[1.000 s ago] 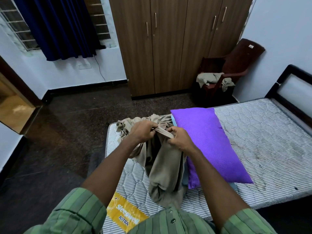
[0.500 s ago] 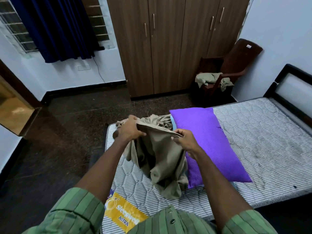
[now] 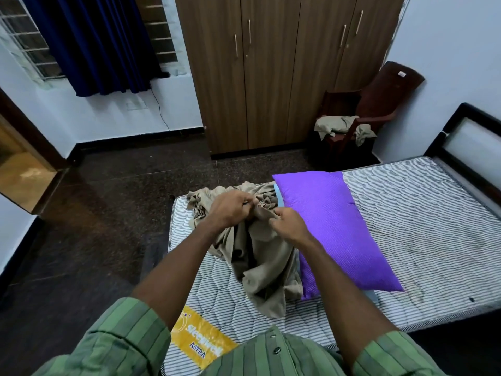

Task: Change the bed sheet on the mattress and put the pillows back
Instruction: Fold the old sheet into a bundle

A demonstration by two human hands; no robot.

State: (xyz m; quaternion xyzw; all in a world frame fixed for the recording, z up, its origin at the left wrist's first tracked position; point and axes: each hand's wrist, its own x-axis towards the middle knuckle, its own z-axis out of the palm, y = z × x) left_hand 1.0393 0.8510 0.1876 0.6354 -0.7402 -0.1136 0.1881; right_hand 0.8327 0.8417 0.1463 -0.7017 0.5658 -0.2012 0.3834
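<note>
Nearest, at six o'clock, green striped sleeves (image 3: 122, 337) frame a glossy yellow label (image 3: 200, 340) on the quilted, striped mattress (image 3: 423, 240). At centre, the left hand (image 3: 230, 210) and right hand (image 3: 291, 226) pinch the crumpled beige sheet (image 3: 260, 267), which lies bunched against the dotted purple pillow (image 3: 333, 229) at three o'clock. Farther, at one o'clock, a brown chair (image 3: 379, 104) holds similar rumpled cloth (image 3: 336, 126).

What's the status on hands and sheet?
Both hands, left hand and right hand, grip bunched beige sheet. Mattress bare. Purple pillow lies across it.
</note>
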